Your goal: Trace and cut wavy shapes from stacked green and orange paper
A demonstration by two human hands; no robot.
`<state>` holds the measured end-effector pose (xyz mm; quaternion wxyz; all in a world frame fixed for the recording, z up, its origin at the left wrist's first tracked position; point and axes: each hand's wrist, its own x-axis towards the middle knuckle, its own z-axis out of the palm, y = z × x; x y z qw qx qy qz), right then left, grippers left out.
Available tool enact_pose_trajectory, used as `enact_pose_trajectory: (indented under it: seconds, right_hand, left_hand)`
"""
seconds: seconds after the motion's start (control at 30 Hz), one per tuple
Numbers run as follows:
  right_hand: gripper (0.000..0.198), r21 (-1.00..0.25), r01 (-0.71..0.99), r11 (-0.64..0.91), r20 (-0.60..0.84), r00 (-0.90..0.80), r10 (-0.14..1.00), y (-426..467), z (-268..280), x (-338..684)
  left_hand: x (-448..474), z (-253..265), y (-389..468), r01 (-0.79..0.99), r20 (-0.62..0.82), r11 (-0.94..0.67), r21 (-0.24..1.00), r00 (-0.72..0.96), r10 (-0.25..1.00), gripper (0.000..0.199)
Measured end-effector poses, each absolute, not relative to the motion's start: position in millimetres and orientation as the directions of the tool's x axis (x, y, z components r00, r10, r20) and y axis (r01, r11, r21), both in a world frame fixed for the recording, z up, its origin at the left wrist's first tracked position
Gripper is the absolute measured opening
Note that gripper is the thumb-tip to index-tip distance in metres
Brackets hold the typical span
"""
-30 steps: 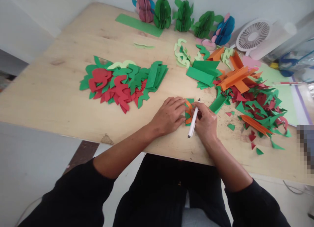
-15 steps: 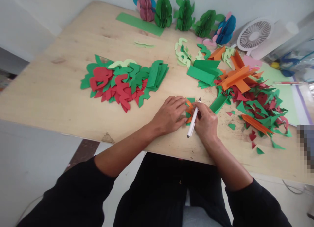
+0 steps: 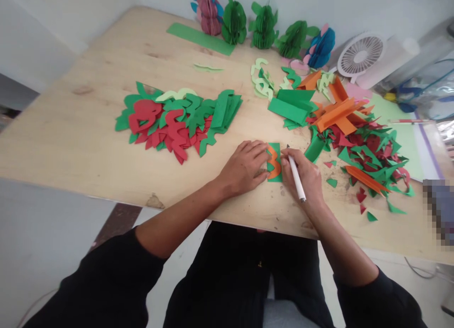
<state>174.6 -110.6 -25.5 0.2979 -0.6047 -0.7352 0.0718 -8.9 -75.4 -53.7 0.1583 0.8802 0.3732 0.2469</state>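
Observation:
A green paper strip point(image 3: 274, 148) lies on the table with an orange wavy cutout point(image 3: 275, 162) shaped like a 3 on top of it. Fingertips of my left hand point(image 3: 244, 167) rest flat at the left edge of both pieces. Just to the right of the strip, my right hand point(image 3: 308, 176) grips a white pen point(image 3: 297, 179) between thumb and fingers. The pen leans with its dark back end toward me, and its front end is partly hidden by the fingers.
Left of my hands sits a pile of red and green cutouts point(image 3: 173, 122). Rightward are folded orange strips point(image 3: 336, 115), folded green pieces point(image 3: 291, 108) and red and green scraps point(image 3: 372, 153). Behind stand honeycomb paper figures point(image 3: 263, 28) and a white fan point(image 3: 362, 54).
My right hand has shifted right, off the paper, and the pen's back end has swung from lower left to lower right. More of the strip and cutout shows. My left hand stays in place.

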Motion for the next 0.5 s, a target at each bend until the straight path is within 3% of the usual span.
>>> enact_pose_trajectory:
  seconds: [0.27,0.5]
  right_hand:
    - [0.024,-0.271,0.824,0.497,0.399,-0.374,0.837,-124.1,-33.7,186.0]
    - [0.028,-0.212,0.82,0.531,0.393,-0.426,0.815,-128.1,-37.2,188.1]
  left_hand:
    - [-9.1,-54.1,-75.2,0.571,0.314,-0.667,0.479,0.598,0.737,0.032]
    - [-9.2,-51.9,-75.3,0.562,0.299,-0.66,0.499,0.603,0.739,0.031]
